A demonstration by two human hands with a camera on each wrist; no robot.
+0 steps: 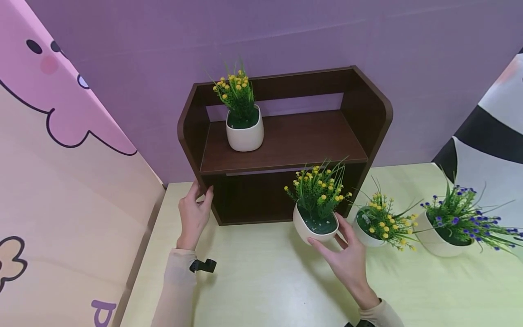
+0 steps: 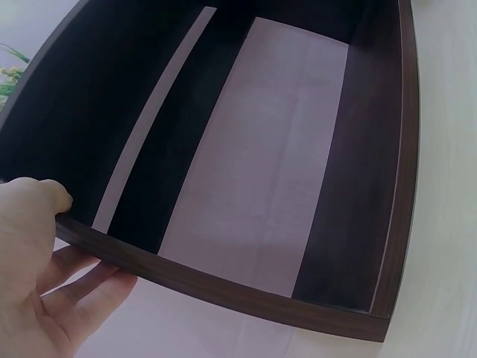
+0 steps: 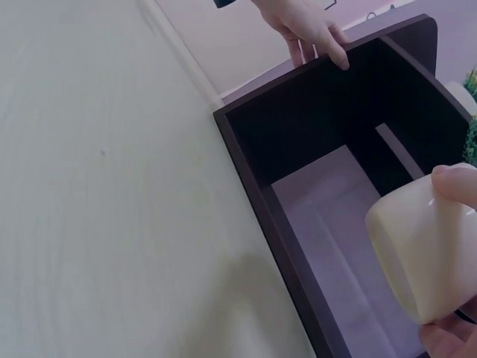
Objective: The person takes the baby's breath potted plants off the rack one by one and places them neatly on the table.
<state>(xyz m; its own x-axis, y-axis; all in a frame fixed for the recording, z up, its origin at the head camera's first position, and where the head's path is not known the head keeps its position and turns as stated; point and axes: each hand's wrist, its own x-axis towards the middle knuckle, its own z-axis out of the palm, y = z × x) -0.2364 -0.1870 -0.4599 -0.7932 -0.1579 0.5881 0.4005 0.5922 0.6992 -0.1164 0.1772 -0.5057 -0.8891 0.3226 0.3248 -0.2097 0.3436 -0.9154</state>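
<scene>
My left hand (image 1: 194,213) grips the left side panel of a dark brown two-tier shelf (image 1: 282,141), thumb on the inner face and fingers outside. In the left wrist view the panel's edge (image 2: 223,282) runs between thumb and fingers. My right hand (image 1: 347,259) holds a white pot with yellow flowers (image 1: 316,222) in front of the lower compartment. The pot is tilted, raised over the table, with thumb and fingers on opposite sides. Another white pot with yellow flowers (image 1: 245,136) stands upright on the upper tier, toward the left.
Right of the shelf, a third yellow-flowered pot (image 1: 369,234) and a purple-flowered pot (image 1: 439,238) stand on the pale table (image 1: 261,281). A purple wall (image 1: 286,36) rises behind the shelf. A printed panel (image 1: 73,195) borders the table's left side.
</scene>
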